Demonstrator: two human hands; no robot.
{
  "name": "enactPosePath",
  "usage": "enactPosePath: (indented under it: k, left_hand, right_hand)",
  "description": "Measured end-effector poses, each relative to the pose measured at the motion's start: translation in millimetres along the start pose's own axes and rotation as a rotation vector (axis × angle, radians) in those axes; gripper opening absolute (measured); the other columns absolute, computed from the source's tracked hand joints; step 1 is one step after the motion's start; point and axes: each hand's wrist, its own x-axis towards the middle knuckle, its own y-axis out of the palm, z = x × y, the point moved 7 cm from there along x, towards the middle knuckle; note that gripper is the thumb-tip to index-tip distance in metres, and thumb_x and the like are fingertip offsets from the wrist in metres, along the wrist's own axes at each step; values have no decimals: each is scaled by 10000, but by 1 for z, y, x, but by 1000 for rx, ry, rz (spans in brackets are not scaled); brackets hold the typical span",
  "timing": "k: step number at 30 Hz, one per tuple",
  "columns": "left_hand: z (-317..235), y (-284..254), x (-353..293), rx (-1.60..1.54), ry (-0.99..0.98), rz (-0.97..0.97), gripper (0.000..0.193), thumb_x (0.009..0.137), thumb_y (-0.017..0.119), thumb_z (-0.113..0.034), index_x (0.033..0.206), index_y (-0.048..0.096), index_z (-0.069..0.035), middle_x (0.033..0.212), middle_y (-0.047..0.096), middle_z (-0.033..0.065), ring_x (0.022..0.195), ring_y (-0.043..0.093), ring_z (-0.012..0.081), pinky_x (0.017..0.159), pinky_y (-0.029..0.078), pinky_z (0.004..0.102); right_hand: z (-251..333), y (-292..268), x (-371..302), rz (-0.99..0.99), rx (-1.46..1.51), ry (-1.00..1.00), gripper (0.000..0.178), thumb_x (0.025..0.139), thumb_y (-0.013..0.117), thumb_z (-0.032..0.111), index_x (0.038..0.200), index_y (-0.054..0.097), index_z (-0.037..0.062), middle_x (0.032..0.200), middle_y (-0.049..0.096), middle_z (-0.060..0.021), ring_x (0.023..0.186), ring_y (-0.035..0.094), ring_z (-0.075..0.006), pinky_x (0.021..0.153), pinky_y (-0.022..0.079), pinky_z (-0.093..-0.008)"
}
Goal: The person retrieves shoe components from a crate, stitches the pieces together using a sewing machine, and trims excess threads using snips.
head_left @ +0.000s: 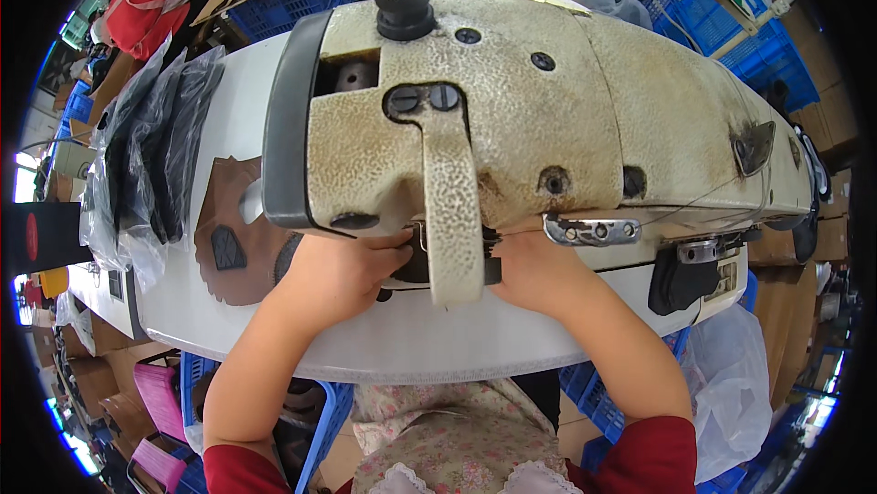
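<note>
A worn cream sewing machine [548,120] spans the view in front of me, with a pale lever [454,211] hanging from its head. Under the head, a dark brown piece [416,266] lies between my hands, partly covered by the lever. My left hand [343,270] is closed at its left end, fingertips bent inward close to the needle area. On the other side, my right hand [539,270] is curled against the piece's right end, its fingertips mostly hidden by the machine. The needle itself is hidden. Brown leather-like pieces [224,247] lie left of my left hand.
Dark pieces in clear plastic bags [151,147] lie on the white table [411,348] at left. Blue crates [292,1] stand behind, another crate [320,421] below. A plastic bag [731,384] hangs at lower right. A person in red [142,5] stands far left.
</note>
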Motion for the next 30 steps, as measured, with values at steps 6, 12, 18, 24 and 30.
enactPosePath:
  k: [6, 12, 18, 24, 30]
  left_hand:
    - [2, -2, 2, 39, 22, -58, 333, 624, 611, -45, 943, 704, -77, 1077, 670, -16, 868, 626, 260, 739, 473, 411]
    - [-1, -6, 3, -16, 90, -93, 318, 605, 604, -27, 905, 709, -55, 1066, 674, 5, 914, 615, 267, 772, 468, 415]
    - [1, -5, 4, 16, 46, -74, 315, 604, 601, -17, 896, 712, -53, 1034, 678, 10, 927, 614, 283, 794, 474, 413]
    - [-2, -4, 5, 164, 140, -136, 243, 657, 603, -57, 880, 698, -48, 1006, 655, 51, 945, 614, 274, 807, 482, 391]
    - [-9, 2, 2, 150, 105, -192, 246, 652, 636, -70, 888, 705, -69, 991, 660, 52, 927, 624, 281, 800, 494, 406]
  right_hand:
    - [3, -5, 4, 31, 13, 37, 349, 691, 687, 182, 1036, 647, 150, 823, 640, -68, 759, 638, -270, 627, 478, -408]
    - [3, -8, 0, 70, 75, 13, 414, 660, 691, 138, 1071, 642, 131, 955, 629, -29, 875, 604, -244, 690, 497, -386]
    - [3, -5, -4, 34, 24, -11, 429, 663, 677, 107, 1090, 640, 126, 1049, 603, -37, 914, 574, -241, 715, 506, -378]
    - [9, -8, -4, 7, -96, -76, 326, 741, 604, 122, 1064, 645, 140, 1130, 598, -46, 964, 572, -230, 680, 528, -337]
    - [12, -5, -10, -30, -159, -121, 278, 748, 593, 152, 1017, 662, 148, 1183, 597, -65, 1045, 549, -219, 656, 535, -304]
